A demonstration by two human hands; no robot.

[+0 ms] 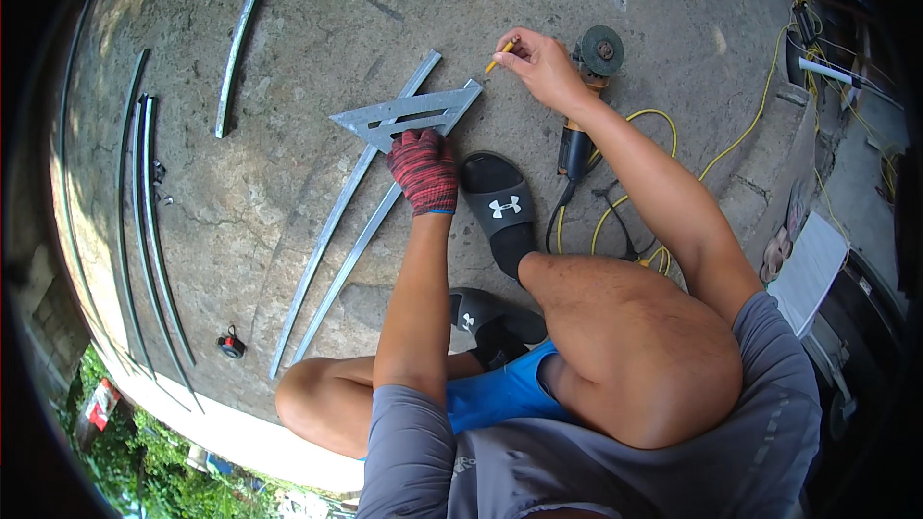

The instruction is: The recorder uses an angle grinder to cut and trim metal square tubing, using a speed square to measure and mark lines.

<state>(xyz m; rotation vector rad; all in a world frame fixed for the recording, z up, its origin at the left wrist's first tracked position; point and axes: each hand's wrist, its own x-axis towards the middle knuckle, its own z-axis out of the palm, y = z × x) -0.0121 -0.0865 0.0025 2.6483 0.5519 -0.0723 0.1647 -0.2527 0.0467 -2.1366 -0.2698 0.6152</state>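
Observation:
My left hand, in a red-and-black knit glove, has its curled fingers on a silver triangular square, which lies across two long metal channels on the concrete. My bare right hand pinches a yellow pencil just above and right of the square's upper corner. An orange-and-black angle grinder with a dark disc lies just right of that hand, partly behind it, its cord trailing toward me.
Loose metal strips and a short channel lie left. A tape measure sits lower left. Yellow cords run right toward a step edge and a white board. My sandalled foot is beside the left hand.

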